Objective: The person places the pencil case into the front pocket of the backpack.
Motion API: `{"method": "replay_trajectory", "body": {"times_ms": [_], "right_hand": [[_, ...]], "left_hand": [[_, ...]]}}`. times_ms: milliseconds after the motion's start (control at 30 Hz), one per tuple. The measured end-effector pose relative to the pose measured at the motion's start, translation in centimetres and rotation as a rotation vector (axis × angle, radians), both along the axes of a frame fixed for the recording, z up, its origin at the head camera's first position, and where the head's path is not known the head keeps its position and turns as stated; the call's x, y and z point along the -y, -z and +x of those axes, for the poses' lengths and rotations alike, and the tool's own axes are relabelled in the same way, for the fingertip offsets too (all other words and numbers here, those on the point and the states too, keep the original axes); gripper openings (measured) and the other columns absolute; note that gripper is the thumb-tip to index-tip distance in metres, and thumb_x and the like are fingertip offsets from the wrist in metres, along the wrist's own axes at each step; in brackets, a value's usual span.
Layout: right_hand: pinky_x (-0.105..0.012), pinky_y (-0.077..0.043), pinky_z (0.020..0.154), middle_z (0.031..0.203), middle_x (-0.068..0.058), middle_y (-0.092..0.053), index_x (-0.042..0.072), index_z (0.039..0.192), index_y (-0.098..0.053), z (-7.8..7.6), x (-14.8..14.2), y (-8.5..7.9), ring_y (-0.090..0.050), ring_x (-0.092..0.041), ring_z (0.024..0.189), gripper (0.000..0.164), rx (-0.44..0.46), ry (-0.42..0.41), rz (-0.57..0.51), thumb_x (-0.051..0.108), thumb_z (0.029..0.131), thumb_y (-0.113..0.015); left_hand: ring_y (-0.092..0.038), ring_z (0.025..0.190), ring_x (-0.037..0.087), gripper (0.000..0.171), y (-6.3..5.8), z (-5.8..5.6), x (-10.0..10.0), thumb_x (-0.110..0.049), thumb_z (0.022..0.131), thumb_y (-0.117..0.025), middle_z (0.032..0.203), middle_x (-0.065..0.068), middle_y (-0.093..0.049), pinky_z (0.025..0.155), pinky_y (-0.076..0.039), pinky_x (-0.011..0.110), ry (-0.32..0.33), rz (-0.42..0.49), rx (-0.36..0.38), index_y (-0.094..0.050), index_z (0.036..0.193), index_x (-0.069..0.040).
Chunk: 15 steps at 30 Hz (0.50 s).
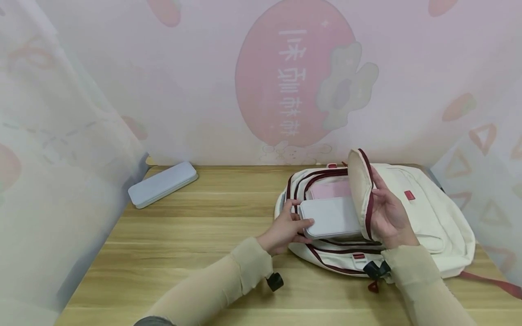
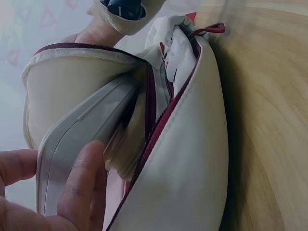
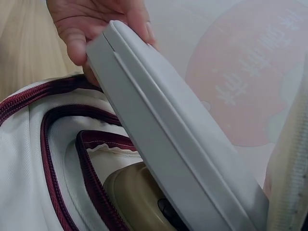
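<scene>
- From my remote seat, head view: person's left hand [image 1: 285,228] pinches one end of a white, flat, round-cornered rectangular case [image 1: 330,217], thumb on its upper face, fingers beneath.
- Case sits tilted over the mouth of the front pocket of a cream-white fabric backpack [image 1: 452,226] with dark red zips; pinched end raised, other end running in behind the flap.
- That cream flap edged with dark red zip tape [image 1: 359,194] stands upright, unzipped.
- Right hand [image 1: 389,219] rests against the flap's outer side, palm partly in sight; the flap covers the fingertips, so I cannot tell whether they press flat or curl over its edge.
- Inside the pocket I log a flat pink item [image 1: 330,190], partly under the white case.
- Right wrist view gives me a rounded olive-brown object [image 3: 130,192] in the pocket too, just below the case.
- Backpack lies on its back on a light wood-grain table [image 1: 204,262], right of centre; a red webbing strap [image 1: 493,285] trails off its lower right corner.
- Far left of the table, well apart from both hands: a long pale blue-grey case with rounded corners [image 1: 163,183], set at a slant.
- Backdrop: pale pink printed curtain [image 1: 195,90], large pink disc, grey flower.
</scene>
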State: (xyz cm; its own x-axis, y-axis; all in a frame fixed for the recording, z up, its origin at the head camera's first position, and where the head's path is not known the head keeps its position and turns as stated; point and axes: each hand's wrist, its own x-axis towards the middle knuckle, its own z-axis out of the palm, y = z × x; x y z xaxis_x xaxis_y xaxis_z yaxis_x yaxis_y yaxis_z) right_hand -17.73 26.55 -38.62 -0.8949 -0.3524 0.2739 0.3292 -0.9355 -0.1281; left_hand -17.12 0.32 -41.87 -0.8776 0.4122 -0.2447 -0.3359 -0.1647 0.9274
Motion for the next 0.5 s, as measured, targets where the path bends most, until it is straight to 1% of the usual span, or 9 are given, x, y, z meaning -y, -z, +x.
{"method": "replay_trajectory", "body": {"times_ms": [167,267,367,500], "right_hand": [[-0.041,-0.056,0.097,0.148,-0.019,-0.054,0.002,0.148,-0.052,0.02,-0.03,-0.06,-0.059,-0.033,0.126,0.053,0.004,-0.001,0.002,-0.016,0.104,-0.03],[-0.042,-0.056,0.098,0.147,-0.02,-0.054,0.002,0.148,-0.052,0.04,-0.09,-0.11,-0.059,-0.034,0.126,0.052,0.003,0.003,-0.002,-0.016,0.104,-0.029],[-0.042,-0.054,0.101,0.147,-0.021,-0.054,0.001,0.148,-0.051,0.03,-0.14,-0.09,-0.058,-0.035,0.129,0.052,-0.007,0.002,-0.01,-0.016,0.104,-0.028],[-0.042,-0.055,0.099,0.147,-0.021,-0.054,0.001,0.148,-0.051,0.02,-0.14,0.0,-0.059,-0.035,0.127,0.052,-0.01,-0.009,-0.019,-0.016,0.104,-0.028]], "left_hand": [[-0.066,0.078,0.022,0.057,-0.12,0.16,-0.26,0.003,0.102,-0.059,0.102,0.016,-0.053,0.072,-0.064,0.039,0.005,0.007,0.002,-0.03,0.151,-0.008],[-0.066,0.08,0.022,0.055,-0.15,0.2,-0.33,0.004,0.103,-0.057,0.103,0.017,-0.053,0.075,-0.064,0.041,0.013,0.008,-0.003,-0.032,0.151,-0.005],[-0.067,0.081,0.022,0.052,-0.12,0.19,-0.56,0.004,0.103,-0.057,0.103,0.017,-0.055,0.076,-0.063,0.043,0.022,0.006,-0.009,-0.035,0.148,-0.005],[-0.067,0.081,0.022,0.048,0.08,0.12,-1.05,0.004,0.102,-0.057,0.103,0.017,-0.056,0.076,-0.063,0.043,0.021,0.008,-0.005,-0.037,0.145,-0.006]]}}
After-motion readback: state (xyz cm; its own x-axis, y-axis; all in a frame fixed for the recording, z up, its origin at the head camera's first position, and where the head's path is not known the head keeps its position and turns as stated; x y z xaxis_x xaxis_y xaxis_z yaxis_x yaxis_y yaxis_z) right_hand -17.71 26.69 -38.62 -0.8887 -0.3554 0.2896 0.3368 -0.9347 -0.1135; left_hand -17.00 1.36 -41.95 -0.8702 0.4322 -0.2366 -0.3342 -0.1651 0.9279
